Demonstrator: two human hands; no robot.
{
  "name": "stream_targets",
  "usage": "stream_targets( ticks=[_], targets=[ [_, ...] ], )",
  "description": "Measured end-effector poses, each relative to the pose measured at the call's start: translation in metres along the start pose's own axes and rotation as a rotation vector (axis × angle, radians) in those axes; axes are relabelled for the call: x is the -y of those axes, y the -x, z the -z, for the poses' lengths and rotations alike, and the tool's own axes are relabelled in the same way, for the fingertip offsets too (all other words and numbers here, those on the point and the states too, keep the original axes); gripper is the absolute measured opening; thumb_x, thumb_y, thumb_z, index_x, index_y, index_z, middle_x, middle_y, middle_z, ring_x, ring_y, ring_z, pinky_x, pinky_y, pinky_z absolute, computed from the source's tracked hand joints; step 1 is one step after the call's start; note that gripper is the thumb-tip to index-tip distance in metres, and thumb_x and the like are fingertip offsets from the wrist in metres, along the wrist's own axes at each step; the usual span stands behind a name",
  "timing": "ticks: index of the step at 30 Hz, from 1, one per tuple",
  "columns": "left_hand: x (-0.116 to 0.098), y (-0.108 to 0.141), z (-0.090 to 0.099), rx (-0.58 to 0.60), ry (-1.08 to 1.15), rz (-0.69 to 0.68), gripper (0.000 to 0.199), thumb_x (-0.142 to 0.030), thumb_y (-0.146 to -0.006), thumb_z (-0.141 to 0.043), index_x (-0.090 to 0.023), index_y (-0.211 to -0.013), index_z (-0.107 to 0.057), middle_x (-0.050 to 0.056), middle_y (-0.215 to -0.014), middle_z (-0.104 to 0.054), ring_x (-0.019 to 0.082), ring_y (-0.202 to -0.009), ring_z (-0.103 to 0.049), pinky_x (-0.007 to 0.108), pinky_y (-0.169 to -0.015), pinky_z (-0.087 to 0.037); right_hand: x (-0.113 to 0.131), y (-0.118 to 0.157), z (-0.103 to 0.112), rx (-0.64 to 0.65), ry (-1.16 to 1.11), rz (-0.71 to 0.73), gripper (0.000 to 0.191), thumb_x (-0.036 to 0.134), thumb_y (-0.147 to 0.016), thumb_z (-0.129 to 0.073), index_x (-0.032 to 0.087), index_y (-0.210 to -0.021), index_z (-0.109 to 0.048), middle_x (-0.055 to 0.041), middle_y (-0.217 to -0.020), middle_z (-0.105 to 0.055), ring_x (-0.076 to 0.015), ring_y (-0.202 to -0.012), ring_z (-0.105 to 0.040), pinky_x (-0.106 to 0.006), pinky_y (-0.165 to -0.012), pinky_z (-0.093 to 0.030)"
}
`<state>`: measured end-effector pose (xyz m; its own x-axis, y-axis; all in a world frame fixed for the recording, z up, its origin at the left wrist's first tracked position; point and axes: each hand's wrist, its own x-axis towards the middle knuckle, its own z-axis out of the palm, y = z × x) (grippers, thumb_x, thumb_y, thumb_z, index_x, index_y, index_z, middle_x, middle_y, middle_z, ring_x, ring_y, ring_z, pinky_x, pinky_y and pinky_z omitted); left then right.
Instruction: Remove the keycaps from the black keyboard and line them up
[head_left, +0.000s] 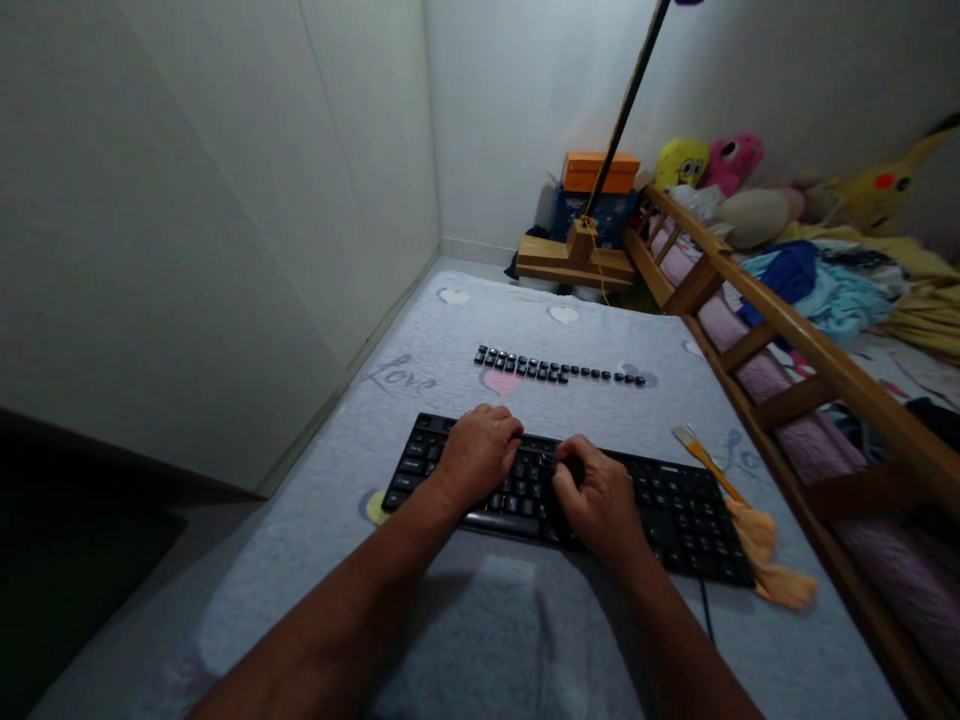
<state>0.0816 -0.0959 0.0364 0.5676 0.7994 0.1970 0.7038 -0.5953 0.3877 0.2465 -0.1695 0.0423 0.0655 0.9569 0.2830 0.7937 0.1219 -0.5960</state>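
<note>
A black keyboard (510, 500) lies on the light blue-grey quilted cover. Resting over its upper left part, my left hand (480, 455) has its fingers bent down near the back edge, steadying it. My right hand (596, 495) is over the middle of the keys, thumb and forefinger curled toward each other in a pinch. Whatever is between those fingertips is too small or dark to make out. Behind the keyboard, several loose black keycaps (525, 367) are laid out in rows, two deep at the left and single toward the right.
Right of the keyboard lie a flat brush (701, 450) with an orange handle and an orange cloth (772, 560). A wooden bed rail (825, 370) runs along the right side. A white panel wall (262, 250) borders the left. A wooden stand (577, 255) with a pole is behind.
</note>
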Motion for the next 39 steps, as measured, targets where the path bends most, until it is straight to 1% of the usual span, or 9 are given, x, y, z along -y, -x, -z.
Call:
stream_targets(
  ticks=[3, 7, 13, 17, 22, 27, 32, 39],
  targets=[
    [0.000, 0.000, 0.000, -0.003, 0.001, 0.003, 0.015, -0.018, -0.086, -0.054, -0.018, -0.091, -0.068, 0.006, -0.092, -0.066, 0.021, -0.092, -0.056, 0.035, -0.086, -0.045, -0.001, 0.001, 0.001, 0.028, 0.010, 0.014, 0.005, 0.017, -0.079, -0.049, 0.019, -0.078, -0.054, 0.0003, -0.069, -0.057, -0.0149, -0.065, -0.054, -0.025, -0.063, -0.038],
    [0.001, 0.000, 0.000, -0.014, 0.011, -0.008, 0.016, -0.018, -0.086, -0.053, -0.018, -0.091, -0.068, 0.006, -0.091, -0.065, 0.021, -0.091, -0.056, 0.035, -0.085, -0.045, -0.002, 0.001, 0.003, 0.090, 0.031, 0.042, 0.003, 0.017, -0.081, -0.051, 0.018, -0.082, -0.054, -0.0025, -0.077, -0.059, -0.0172, -0.074, -0.056, -0.027, -0.069, -0.042],
    [0.000, 0.000, -0.005, -0.010, 0.117, -0.084, 0.017, -0.014, -0.085, -0.054, -0.019, -0.093, -0.068, 0.005, -0.095, -0.067, 0.021, -0.096, -0.056, 0.036, -0.091, -0.044, -0.009, 0.000, 0.007, 0.120, 0.021, 0.133, 0.005, 0.016, -0.083, -0.056, 0.018, -0.088, -0.058, -0.0060, -0.087, -0.063, -0.0195, -0.083, -0.060, -0.031, -0.077, -0.046],
    [-0.002, 0.000, -0.008, 0.010, 0.168, -0.110, 0.017, -0.014, -0.084, -0.055, -0.018, -0.093, -0.068, 0.005, -0.095, -0.068, 0.020, -0.097, -0.057, 0.034, -0.092, -0.044, -0.015, -0.001, 0.007, 0.145, 0.012, 0.180, 0.010, 0.014, -0.082, -0.059, 0.017, -0.091, -0.060, -0.0067, -0.088, -0.067, -0.0200, -0.083, -0.062, -0.032, -0.076, -0.049],
    [-0.003, -0.001, -0.006, 0.020, 0.186, -0.109, 0.017, -0.014, -0.084, -0.054, -0.018, -0.091, -0.069, 0.005, -0.095, -0.068, 0.020, -0.095, -0.058, 0.034, -0.090, -0.045, -0.015, -0.004, 0.007, 0.149, 0.035, 0.163, 0.009, 0.012, -0.083, -0.058, 0.017, -0.089, -0.062, -0.0068, -0.088, -0.070, -0.0199, -0.084, -0.065, -0.033, -0.078, -0.051],
    [-0.002, -0.001, -0.007, 0.007, 0.180, -0.114, 0.017, -0.015, -0.085, -0.053, -0.018, -0.091, -0.069, 0.005, -0.095, -0.068, 0.021, -0.098, -0.057, 0.035, -0.092, -0.044, -0.017, -0.007, 0.007, 0.154, 0.021, 0.191, 0.007, 0.014, -0.084, -0.057, 0.017, -0.088, -0.062, -0.0072, -0.086, -0.070, -0.0197, -0.083, -0.065, -0.033, -0.077, -0.052],
    [-0.002, -0.001, -0.009, 0.008, 0.193, -0.105, 0.018, -0.013, -0.085, -0.053, -0.018, -0.092, -0.069, 0.005, -0.095, -0.068, 0.020, -0.097, -0.058, 0.033, -0.092, -0.045, -0.017, -0.006, 0.008, 0.137, -0.002, 0.214, 0.008, 0.014, -0.083, -0.057, 0.018, -0.089, -0.061, -0.0067, -0.087, -0.069, -0.0191, -0.083, -0.065, -0.033, -0.077, -0.052],
    [-0.002, -0.001, -0.007, 0.021, 0.203, -0.082, 0.020, -0.012, -0.085, -0.051, -0.018, -0.091, -0.069, 0.005, -0.095, -0.068, 0.019, -0.095, -0.059, 0.031, -0.090, -0.046, -0.015, -0.006, 0.008, 0.150, -0.029, 0.192, 0.009, 0.015, -0.084, -0.056, 0.018, -0.090, -0.062, -0.0066, -0.088, -0.069, -0.0192, -0.084, -0.065, -0.033, -0.078, -0.051]
  ],
)
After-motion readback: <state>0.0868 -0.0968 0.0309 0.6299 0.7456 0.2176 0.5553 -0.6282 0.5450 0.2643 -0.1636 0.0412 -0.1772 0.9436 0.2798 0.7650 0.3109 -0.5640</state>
